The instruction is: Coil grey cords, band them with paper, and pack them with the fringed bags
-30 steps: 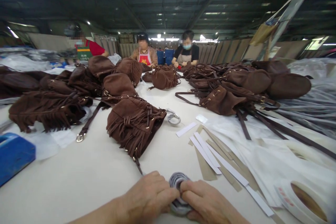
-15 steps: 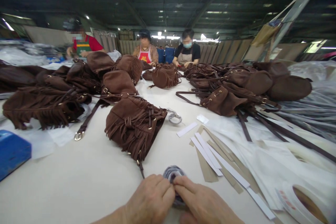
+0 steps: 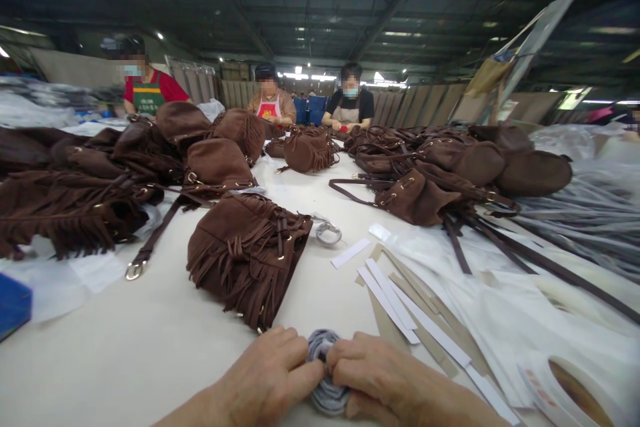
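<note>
Your left hand (image 3: 273, 367) is curled, thumb laid over the near-left part of a grey coil (image 3: 319, 341) and fingers bent at its left rim, pinching it; your right hand (image 3: 377, 370) grips the same coil from the other side, its bent fingers reaching to the hole in the middle; the tips under the coil are hidden, so you cannot tell how they press there. The coil sits between your two hands, low in the view, over the white table (image 3: 125, 353); just beyond it and to the left lies a fringed brown bag (image 3: 240, 247), on its side, its opening facing right; near that opening rests a small grey loop (image 3: 333, 242). To the right of the coil, white strips (image 3: 390, 297) lie across tan strips (image 3: 383, 320), beside translucent sheets (image 3: 480, 340); a white roll (image 3: 543, 383) stands near the lower right corner; a blue object (image 3: 13, 307) shows at the left edge. Farther off, more brown bags are heaped on both sides, a buckled strap (image 3: 155, 240) trailing from the left heap; three people in aprons are at the far side.
</note>
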`<state>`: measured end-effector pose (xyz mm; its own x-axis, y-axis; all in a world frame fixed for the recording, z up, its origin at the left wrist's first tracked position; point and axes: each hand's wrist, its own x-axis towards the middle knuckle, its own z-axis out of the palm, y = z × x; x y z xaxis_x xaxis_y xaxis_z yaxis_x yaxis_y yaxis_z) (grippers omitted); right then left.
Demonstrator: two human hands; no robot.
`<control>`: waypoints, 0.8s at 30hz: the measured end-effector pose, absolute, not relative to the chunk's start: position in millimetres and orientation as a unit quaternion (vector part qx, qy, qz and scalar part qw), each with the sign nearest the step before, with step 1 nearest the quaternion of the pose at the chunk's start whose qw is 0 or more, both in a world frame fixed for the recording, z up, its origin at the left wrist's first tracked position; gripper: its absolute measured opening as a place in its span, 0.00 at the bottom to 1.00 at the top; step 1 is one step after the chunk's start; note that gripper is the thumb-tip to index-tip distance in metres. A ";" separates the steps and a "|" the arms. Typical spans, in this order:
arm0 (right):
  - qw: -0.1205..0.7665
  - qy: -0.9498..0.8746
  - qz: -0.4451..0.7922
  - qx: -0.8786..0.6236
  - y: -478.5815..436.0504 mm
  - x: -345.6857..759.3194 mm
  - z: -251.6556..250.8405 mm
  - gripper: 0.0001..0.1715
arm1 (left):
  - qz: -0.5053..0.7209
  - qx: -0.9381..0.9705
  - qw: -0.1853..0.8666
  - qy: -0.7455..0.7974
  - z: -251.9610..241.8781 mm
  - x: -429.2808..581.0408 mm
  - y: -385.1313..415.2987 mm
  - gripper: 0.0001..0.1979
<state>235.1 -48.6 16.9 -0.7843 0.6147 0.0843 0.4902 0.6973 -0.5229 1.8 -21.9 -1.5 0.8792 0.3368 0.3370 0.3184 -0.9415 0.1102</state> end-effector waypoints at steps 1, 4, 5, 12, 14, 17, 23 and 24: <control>0.133 -0.909 0.259 -0.297 -45.4 235.9 16.0 0.08 | 0.175 0.969 0.016 0.172 -2.0 4.6 -21.7 0.07; 0.157 -0.901 0.276 -0.295 -38.9 237.2 13.8 0.12 | 0.152 0.976 -0.011 0.158 1.1 10.4 -18.7 0.03; 0.162 -0.902 0.267 -0.297 -38.0 237.2 13.9 0.13 | 0.142 0.979 -0.018 0.148 2.7 11.3 -17.0 0.02; 0.282 -0.852 0.224 -0.381 -41.2 232.3 22.8 0.09 | 0.155 0.971 0.045 0.174 12.3 12.4 0.3 0.07; 0.371 -0.777 0.204 -0.466 -42.8 229.5 24.6 0.09 | 0.203 0.935 0.117 0.267 20.2 12.3 6.3 0.08; 0.433 -0.661 0.253 -0.559 -43.3 220.0 25.4 0.17 | 0.288 0.825 0.241 0.423 36.4 8.6 12.5 0.04; 0.488 -0.555 0.464 -0.488 -30.0 170.2 15.5 0.26 | 0.326 0.759 0.320 0.465 40.3 -3.3 1.8 0.10; 0.513 -0.531 0.473 -0.481 -27.4 160.6 12.1 0.27 | 0.329 0.764 0.308 0.462 34.4 -5.0 -1.7 0.10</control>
<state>160.6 -27.4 12.1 -0.0107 0.9958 0.0905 0.0255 0.0908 -0.9955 -5.0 -1.7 34.4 0.3559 0.9086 0.2185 0.5037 -0.3834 0.7741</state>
